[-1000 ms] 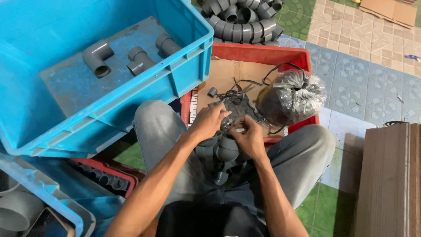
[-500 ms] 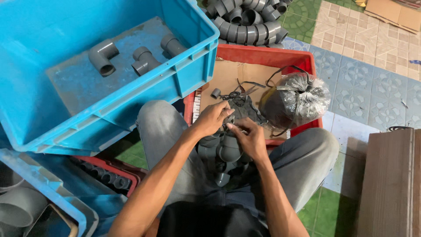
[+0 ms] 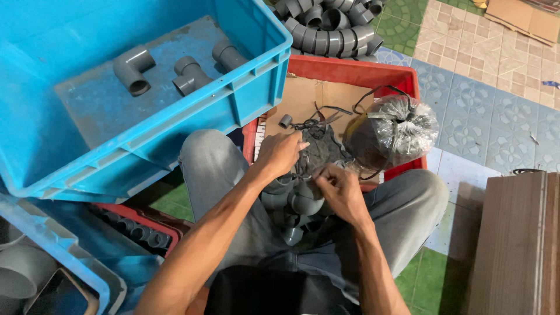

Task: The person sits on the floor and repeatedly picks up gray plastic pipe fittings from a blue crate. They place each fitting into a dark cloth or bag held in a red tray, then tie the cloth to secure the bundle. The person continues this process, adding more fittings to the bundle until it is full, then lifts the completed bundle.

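My left hand (image 3: 280, 153) and my right hand (image 3: 338, 189) are close together over my lap, both pinching the clear plastic wrap (image 3: 318, 156) of a bundle of grey pipe fittings (image 3: 291, 204) that rests between my knees. Thin black string (image 3: 315, 123) trails off the bundle's top. A second wrapped bundle (image 3: 391, 133), dark inside clear plastic, lies in the red crate (image 3: 350, 73) just beyond my hands. What my fingers hold inside the wrap is hidden.
A big blue crate (image 3: 245, 111) with three grey elbow fittings (image 3: 133, 69) stands at the left. Several grey fittings (image 3: 326, 23) are heaped behind the red crate. Cardboard (image 3: 315, 96) lines the red crate. A brown panel (image 3: 519, 245) lies at the right; tiled floor (image 3: 490, 87) beyond.
My hands have stayed on the bundle with only small finger shifts. The view has moved slightly, so everything sits a little lower in the picture.
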